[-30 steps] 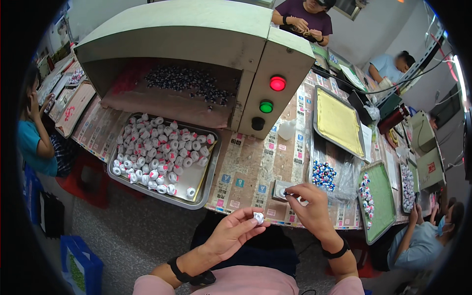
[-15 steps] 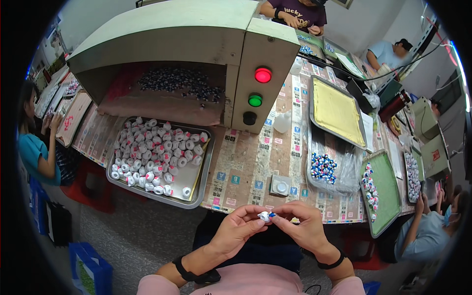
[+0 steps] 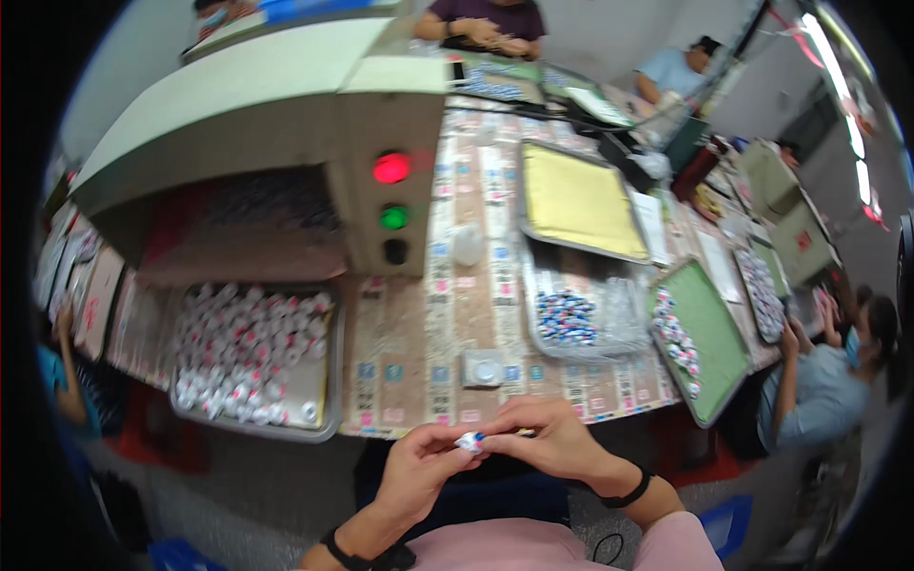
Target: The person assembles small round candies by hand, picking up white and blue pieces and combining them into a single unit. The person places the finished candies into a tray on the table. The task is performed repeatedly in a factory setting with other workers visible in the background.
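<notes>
I see the left hand (image 3: 416,469) pinching a small white piece (image 3: 466,443) just off the near edge of the table (image 3: 398,319). Its blue side points toward the right hand (image 3: 557,442), whose fingertips touch it; I cannot tell whether they grip, and blur hides its long axis.

Small-parts workshop: machine (image 3: 257,143) with 1 red light (image 3: 391,167) and 1 green light (image 3: 394,217) ahead-left of left hand (image 3: 416,476), metal tray (image 3: 335,381) of small white parts (image 3: 248,343) nearer it, green tray (image 3: 719,333) and co-worker (image 3: 819,404) right of right hand (image 3: 552,440).
</notes>
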Available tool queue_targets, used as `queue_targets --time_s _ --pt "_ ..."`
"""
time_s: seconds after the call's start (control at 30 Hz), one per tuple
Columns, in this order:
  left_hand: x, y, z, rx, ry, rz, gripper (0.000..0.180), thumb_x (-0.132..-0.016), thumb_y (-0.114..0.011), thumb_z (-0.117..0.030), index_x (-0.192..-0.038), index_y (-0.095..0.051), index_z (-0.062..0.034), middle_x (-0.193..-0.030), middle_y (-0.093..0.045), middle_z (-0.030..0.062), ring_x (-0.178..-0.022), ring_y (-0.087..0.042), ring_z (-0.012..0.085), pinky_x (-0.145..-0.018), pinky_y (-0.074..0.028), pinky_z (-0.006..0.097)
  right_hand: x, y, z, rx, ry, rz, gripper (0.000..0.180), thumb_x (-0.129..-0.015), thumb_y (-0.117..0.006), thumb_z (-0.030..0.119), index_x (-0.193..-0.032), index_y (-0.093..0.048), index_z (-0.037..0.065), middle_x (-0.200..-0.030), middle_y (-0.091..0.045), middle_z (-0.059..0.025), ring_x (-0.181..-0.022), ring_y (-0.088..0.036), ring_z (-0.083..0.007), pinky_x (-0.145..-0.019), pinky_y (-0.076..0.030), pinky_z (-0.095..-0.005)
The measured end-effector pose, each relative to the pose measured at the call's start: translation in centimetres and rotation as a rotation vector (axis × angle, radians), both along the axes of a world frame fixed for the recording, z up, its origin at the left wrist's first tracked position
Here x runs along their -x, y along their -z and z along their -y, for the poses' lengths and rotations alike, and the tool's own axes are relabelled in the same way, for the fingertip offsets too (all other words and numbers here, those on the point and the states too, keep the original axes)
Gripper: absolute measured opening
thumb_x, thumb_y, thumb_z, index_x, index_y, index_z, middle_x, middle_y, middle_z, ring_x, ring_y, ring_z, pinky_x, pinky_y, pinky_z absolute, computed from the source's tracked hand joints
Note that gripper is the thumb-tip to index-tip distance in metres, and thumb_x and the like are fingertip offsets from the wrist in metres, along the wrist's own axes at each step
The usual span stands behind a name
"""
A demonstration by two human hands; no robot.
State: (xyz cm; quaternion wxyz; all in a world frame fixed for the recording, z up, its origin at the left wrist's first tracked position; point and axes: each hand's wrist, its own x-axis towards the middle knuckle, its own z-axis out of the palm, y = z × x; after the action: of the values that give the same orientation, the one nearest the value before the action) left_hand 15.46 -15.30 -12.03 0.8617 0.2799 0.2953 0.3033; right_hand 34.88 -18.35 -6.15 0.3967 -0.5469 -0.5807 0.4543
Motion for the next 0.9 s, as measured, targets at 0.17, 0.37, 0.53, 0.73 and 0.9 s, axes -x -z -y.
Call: queue_targets --time_s 0.17,0.37,0.53,0.73,0.9 --pt "-0.4 -1.7 -0.8 -0.124 -0.052 0.002 0.043 -0.083 -0.063 0.005 -0.124 -0.048 0.0046 -0.115 -0.059 0.0164 -0.099 -0.063 0.0258 -0.084 -0.054 0.034 -3.5 -0.3 0.7 -0.125 0.146 0.114 0.017 -0.080 -0.072 0.010 -0.095 -0.071 0.004 -0.087 -0.066 -0.0076 -0.078 -0.062 -0.0138 -0.067 -0.048 -0.0252" --pt "4.7 -1.8 -2.9 -0.603 -0.352 -0.493 0.040 -0.072 -0.063 0.007 -0.111 -0.058 0.0010 -0.110 -0.057 0.0067 -0.088 -0.056 0.0123 -0.077 -0.049 0.025 -18.3 1.2 5.9 -0.197 1.026 0.517 0.017 -0.079 -0.069 0.009 -0.094 -0.067 0.002 -0.086 -0.066 -0.0065 -0.074 -0.062 -0.0136 -0.068 -0.049 -0.0265" --pt "11.7 -2.0 -4.9 -0.928 -0.554 -0.885 0.034 -0.073 -0.058 0.007 -0.106 -0.059 -0.0011 -0.107 -0.055 0.0044 -0.088 -0.053 0.0111 -0.073 -0.042 0.022 -28.9 3.7 16.1 0.037 1.183 1.037 0.019 -0.071 -0.062 0.008 -0.089 -0.066 0.000 -0.078 -0.067 -0.0146 -0.073 -0.067 -0.0223 -0.068 -0.051 -0.0337" --pt "13.5 -4.0 -7.4 -1.099 -0.429 -1.224 0.037 -0.067 -0.068 -0.002 -0.103 -0.063 -0.0047 -0.106 -0.057 0.0118 -0.100 -0.054 0.0284 -0.087 -0.043 0.035 -33.3 7.1 23.0 0.106 1.035 0.712 0.008 -0.074 -0.055 0.003 -0.077 -0.059 -0.003 -0.065 -0.055 -0.0015 -0.064 -0.050 -0.0095 -0.060 -0.042 -0.0256" --pt "13.4 -4.5 -6.8 -1.318 -0.307 -1.396 0.051 -0.065 -0.076 -0.013 -0.114 -0.060 -0.0076 -0.112 -0.054 0.0106 -0.106 -0.048 0.0282 -0.090 -0.041 0.036 -34.5 7.6 21.5 0.064 1.142 1.012 0.022 -0.086 -0.059 0.010 -0.104 -0.062 -0.003 -0.095 -0.063 -0.0108 -0.083 -0.059 -0.0172 -0.075 -0.046 -0.0291"
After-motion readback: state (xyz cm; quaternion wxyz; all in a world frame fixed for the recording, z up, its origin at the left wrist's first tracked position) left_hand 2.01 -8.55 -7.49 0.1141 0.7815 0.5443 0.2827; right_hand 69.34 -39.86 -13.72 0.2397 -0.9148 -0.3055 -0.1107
